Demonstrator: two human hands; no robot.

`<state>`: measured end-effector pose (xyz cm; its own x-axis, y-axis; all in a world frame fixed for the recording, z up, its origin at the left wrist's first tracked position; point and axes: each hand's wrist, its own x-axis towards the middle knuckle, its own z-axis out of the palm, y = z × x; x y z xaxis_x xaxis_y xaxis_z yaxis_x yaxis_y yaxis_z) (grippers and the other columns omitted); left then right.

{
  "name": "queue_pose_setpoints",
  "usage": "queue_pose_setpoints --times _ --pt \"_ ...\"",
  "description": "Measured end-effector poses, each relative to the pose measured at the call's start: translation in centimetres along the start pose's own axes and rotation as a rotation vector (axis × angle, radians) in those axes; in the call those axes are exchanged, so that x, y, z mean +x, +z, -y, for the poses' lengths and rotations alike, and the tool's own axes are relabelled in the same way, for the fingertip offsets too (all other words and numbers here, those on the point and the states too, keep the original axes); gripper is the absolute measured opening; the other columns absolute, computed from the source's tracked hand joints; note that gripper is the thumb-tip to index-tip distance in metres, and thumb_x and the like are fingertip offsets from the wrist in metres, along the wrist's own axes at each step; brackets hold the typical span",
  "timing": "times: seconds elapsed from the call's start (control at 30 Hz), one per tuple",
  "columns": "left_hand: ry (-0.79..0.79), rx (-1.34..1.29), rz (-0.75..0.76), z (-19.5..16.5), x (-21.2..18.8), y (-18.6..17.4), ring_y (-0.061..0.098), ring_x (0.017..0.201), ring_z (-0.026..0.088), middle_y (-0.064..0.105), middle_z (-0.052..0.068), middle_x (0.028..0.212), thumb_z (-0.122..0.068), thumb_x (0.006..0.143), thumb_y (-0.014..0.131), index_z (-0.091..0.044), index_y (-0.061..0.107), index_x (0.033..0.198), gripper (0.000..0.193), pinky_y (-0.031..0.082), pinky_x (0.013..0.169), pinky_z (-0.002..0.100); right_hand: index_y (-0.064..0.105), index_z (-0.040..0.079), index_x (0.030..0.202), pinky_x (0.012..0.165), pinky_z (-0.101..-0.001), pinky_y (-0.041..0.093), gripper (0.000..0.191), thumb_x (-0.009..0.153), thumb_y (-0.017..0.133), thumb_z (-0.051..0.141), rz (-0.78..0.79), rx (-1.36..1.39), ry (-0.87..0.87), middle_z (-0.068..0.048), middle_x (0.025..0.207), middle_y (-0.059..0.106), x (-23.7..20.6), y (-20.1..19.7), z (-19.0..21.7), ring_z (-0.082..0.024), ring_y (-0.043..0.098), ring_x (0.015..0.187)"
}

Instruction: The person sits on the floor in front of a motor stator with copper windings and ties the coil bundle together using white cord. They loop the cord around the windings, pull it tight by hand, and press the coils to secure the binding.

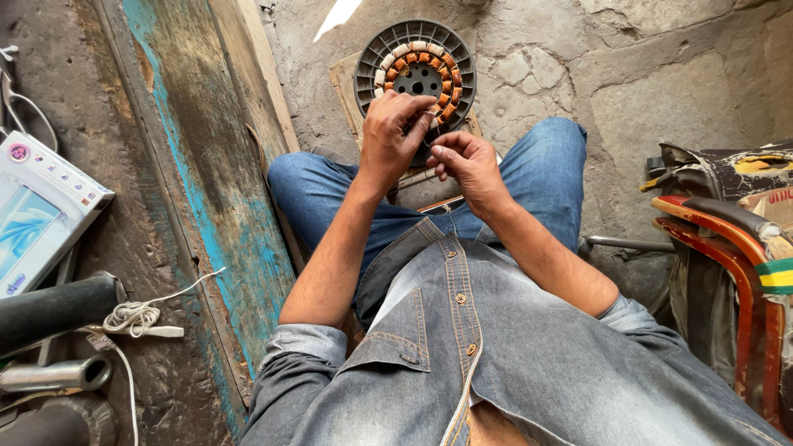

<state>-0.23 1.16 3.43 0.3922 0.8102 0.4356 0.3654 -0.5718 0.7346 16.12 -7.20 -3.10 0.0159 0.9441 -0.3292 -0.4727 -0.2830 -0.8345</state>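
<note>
Two hands work at a fan stator propped between the knees of a person seated on the ground in jeans and a denim shirt. Nearest, the right hand (467, 161) is curled into a loose fist, thumb and forefinger pinched together as if gripping a thin wire; the wire itself is too fine to make out. Just beyond it, the left hand (395, 132) reaches down onto the stator (415, 68), fingertips bent and pressed against the near edge of the coil ring, so they are narrow and touching the windings rather than spread.

The stator sits tilted on a small wooden board (343, 87) lying on the cracked concrete floor (628, 74). Judging by the ring, most slots already carry orange-brown copper coils, while a few on the upper left look pale, perhaps only insulated or taped; the part under the fingers is hidden, so how much winding is left cannot be told exactly. The job seems well advanced but not finished.

Off to the left lie a blue-painted plank (198, 182), a white appliance (41, 211) and a coiled white cord (136, 318); at right stands a red chair frame (735, 248).
</note>
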Motion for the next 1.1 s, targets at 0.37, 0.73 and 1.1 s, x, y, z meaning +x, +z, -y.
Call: queue_pose_setpoints --times 0.37,0.73,1.1 --pt "-0.009 0.012 0.051 0.0 0.3 -0.3 0.064 0.085 0.024 0.073 0.006 0.089 -0.015 0.092 0.076 -0.008 0.076 0.098 0.009 0.047 0.083 0.039 0.069 0.001 0.104 0.061 -0.0210 0.049 0.014 0.100 0.070 0.015 0.002 -0.032 0.005 -0.003 0.082 0.070 0.4 0.2 -0.6 -0.006 0.061 0.067" --pt "0.017 0.103 0.128 -0.2 0.1 -0.5 0.060 0.091 0.023 0.069 0.002 0.093 -0.017 0.088 0.079 -0.011 0.074 0.103 0.017 0.043 0.084 0.040 0.065 0.003 0.097 0.065 -0.0206 0.049 0.012 0.097 0.075 0.011 -0.187 -0.509 -0.301 0.001 0.082 0.067 0.0 0.4 -0.7 -0.004 0.059 0.073" --pt "0.113 0.103 0.224 0.7 0.5 -1.5 0.057 0.095 0.025 0.059 0.004 0.093 -0.014 0.082 0.083 -0.014 0.068 0.121 0.041 0.043 0.089 0.041 0.070 0.001 0.098 0.065 -0.0260 0.044 0.014 0.101 0.073 0.014 -0.226 -0.562 -0.265 -0.002 0.080 0.064 0.2 0.5 -1.2 -0.008 0.053 0.071"
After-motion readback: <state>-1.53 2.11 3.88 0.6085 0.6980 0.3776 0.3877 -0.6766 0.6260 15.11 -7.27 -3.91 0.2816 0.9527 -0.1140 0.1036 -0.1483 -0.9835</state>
